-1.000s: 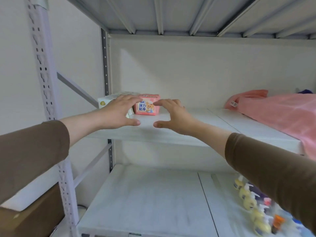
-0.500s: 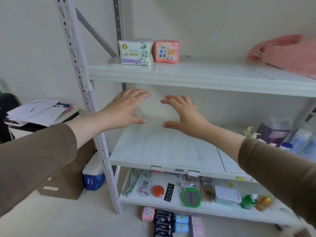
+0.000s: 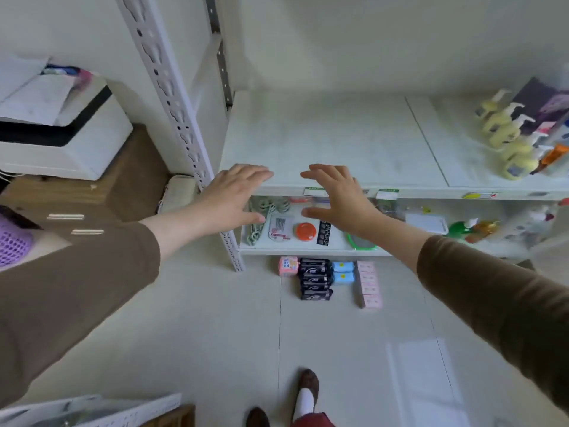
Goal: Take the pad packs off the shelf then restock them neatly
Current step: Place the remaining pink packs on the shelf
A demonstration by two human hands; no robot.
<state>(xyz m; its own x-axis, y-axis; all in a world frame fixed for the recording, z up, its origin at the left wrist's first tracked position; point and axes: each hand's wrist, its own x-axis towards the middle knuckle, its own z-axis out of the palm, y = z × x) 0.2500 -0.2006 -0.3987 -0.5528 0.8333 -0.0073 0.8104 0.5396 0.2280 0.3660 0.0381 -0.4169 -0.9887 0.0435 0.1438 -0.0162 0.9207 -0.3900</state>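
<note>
Pad packs lie in rows on the floor by the shelf's foot: a pink pack (image 3: 288, 266), a column of black packs (image 3: 315, 279), two blue packs (image 3: 342, 272) and a column of pale pink packs (image 3: 368, 284). My left hand (image 3: 235, 198) and my right hand (image 3: 337, 200) hover palms down with fingers spread, holding nothing, in front of the white shelf board (image 3: 326, 140). Both hands are well above the packs on the floor.
Yellow pump bottles (image 3: 508, 140) stand at the board's right end. The lower shelf holds a green chain (image 3: 261, 217), an orange lid (image 3: 305, 231) and a green bottle (image 3: 460, 228). A white printer (image 3: 61, 131) sits on a wooden cabinet at left. The perforated shelf post (image 3: 172, 97) stands beside my left hand.
My view has tilted down from the upper shelf with two packs to the floor. Both hands dropped with it, still spread and holding nothing. The floor packs came into view.
</note>
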